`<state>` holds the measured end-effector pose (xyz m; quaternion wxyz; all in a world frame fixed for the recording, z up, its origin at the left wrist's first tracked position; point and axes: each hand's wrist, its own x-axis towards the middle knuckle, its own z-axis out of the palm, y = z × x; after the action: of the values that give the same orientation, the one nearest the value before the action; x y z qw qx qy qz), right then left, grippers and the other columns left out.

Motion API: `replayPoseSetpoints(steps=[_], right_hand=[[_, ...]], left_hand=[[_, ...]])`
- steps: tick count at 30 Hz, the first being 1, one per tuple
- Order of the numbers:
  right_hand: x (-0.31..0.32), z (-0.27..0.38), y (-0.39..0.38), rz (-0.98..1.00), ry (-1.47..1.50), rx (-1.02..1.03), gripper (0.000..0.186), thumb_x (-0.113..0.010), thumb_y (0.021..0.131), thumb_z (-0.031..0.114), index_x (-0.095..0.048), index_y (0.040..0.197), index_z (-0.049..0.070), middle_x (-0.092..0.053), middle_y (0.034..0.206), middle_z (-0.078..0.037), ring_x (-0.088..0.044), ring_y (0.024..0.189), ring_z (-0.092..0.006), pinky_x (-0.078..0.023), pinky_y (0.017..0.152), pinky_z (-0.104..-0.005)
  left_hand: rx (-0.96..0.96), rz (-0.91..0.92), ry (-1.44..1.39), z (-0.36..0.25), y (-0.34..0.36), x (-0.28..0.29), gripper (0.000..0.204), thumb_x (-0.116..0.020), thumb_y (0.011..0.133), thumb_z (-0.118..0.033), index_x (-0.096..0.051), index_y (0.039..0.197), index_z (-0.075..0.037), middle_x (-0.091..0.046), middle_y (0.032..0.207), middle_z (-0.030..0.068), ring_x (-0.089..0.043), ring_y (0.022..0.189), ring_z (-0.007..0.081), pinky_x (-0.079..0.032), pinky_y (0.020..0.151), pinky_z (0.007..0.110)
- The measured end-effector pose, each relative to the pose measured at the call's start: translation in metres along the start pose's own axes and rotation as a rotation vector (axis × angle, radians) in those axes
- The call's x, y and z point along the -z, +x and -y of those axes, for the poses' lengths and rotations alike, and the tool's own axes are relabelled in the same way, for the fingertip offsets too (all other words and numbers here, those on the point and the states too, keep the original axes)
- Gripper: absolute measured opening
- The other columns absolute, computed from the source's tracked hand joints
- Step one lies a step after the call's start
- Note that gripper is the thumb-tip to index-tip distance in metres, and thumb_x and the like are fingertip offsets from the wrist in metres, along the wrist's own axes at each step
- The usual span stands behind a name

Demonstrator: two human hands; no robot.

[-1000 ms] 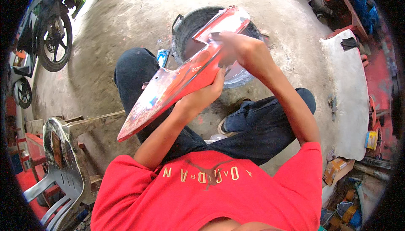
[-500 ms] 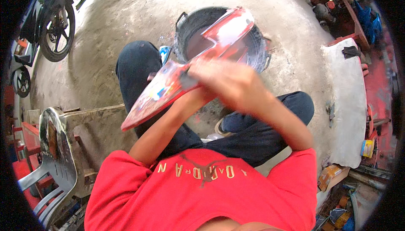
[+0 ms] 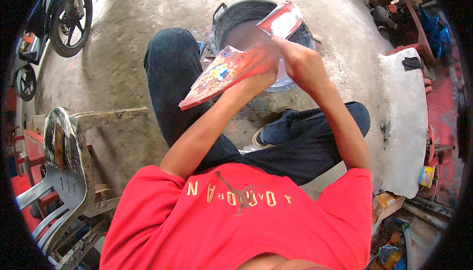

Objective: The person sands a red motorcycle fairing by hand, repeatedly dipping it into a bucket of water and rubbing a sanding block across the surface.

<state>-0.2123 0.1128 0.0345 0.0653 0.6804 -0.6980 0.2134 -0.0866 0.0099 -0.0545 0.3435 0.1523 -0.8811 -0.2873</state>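
Observation:
A long, pointed body panel [image 3: 219,75], red with white patches and scuffed multicoloured spots, is held tilted over my legs, its far end above a black two-handled tub [image 3: 237,12]. My left hand [image 3: 263,80] grips the panel from underneath near its middle, most of its fingers hidden behind it. Across the upper side, my right hand [image 3: 303,62] presses with bent, closed fingers close to the narrow middle. Whatever lies under its fingertips is hidden now. Murky greyish liquid [image 3: 242,36] fills part of the tub.
A blue and white packet [image 3: 201,47] lies between my knee and the tub. At left stand a grey plastic chair [image 3: 64,171] and a motorcycle wheel [image 3: 71,21]. On the right are a pale sheet [image 3: 406,127], a cardboard box [image 3: 387,206] and a red wooden rack [image 3: 419,28].
The panel has moved away from me and rightward, its far end higher over the tub. My right hand has slid along it toward the far end; the dark piece under its fingers no longer shows.

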Motion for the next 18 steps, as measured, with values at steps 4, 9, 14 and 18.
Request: replayPoseSetpoints(steps=[4, 9, 14, 18], right_hand=[[-0.001, 0.085, 0.005, -0.091, 0.155, 0.367, 0.043, -0.059, 0.086, 0.002, -0.067, 0.128, 0.003, -0.072, 0.124, -0.018, -0.072, 0.112, -0.0330, -0.057, 0.100, -0.0421], [-0.005, 0.024, 0.003, 0.120, 0.016, -0.137, 0.036, -0.061, 0.090, 0.007, -0.067, 0.125, 0.002, -0.074, 0.113, -0.018, -0.074, 0.103, -0.0332, -0.060, 0.087, -0.0418], [-0.007, 0.085, -0.019, -0.084, 0.067, 0.276, 0.041, -0.059, 0.085, 0.002, -0.067, 0.126, 0.002, -0.074, 0.119, -0.016, -0.073, 0.111, -0.0297, -0.058, 0.097, -0.0413], [-0.006, 0.073, -0.012, -0.097, 0.035, 0.256, 0.044, -0.062, 0.086, 0.006, -0.064, 0.130, 0.004, -0.074, 0.115, -0.016, -0.073, 0.109, -0.0313, -0.059, 0.093, -0.0413]], left_hand=[[-0.098, 0.223, 0.128, 0.068, -0.032, -0.030, 0.038, -0.048, 0.102, -0.038, -0.061, 0.123, -0.009, -0.059, 0.138, 0.0136, -0.048, 0.135, 0.0308, -0.033, 0.118, 0.047], [-0.009, 0.194, 0.040, 0.015, -0.007, -0.020, 0.034, -0.050, 0.100, -0.029, -0.062, 0.124, -0.008, -0.062, 0.133, 0.0140, -0.055, 0.128, 0.0288, -0.043, 0.108, 0.046], [0.028, 0.188, 0.005, 0.025, -0.017, -0.023, 0.034, -0.049, 0.101, -0.028, -0.061, 0.126, -0.008, -0.062, 0.134, 0.0131, -0.056, 0.127, 0.0279, -0.044, 0.107, 0.045], [0.029, 0.184, -0.007, 0.017, -0.014, -0.019, 0.035, -0.048, 0.102, -0.027, -0.061, 0.128, -0.007, -0.063, 0.134, 0.0124, -0.057, 0.126, 0.0271, -0.045, 0.107, 0.043]])
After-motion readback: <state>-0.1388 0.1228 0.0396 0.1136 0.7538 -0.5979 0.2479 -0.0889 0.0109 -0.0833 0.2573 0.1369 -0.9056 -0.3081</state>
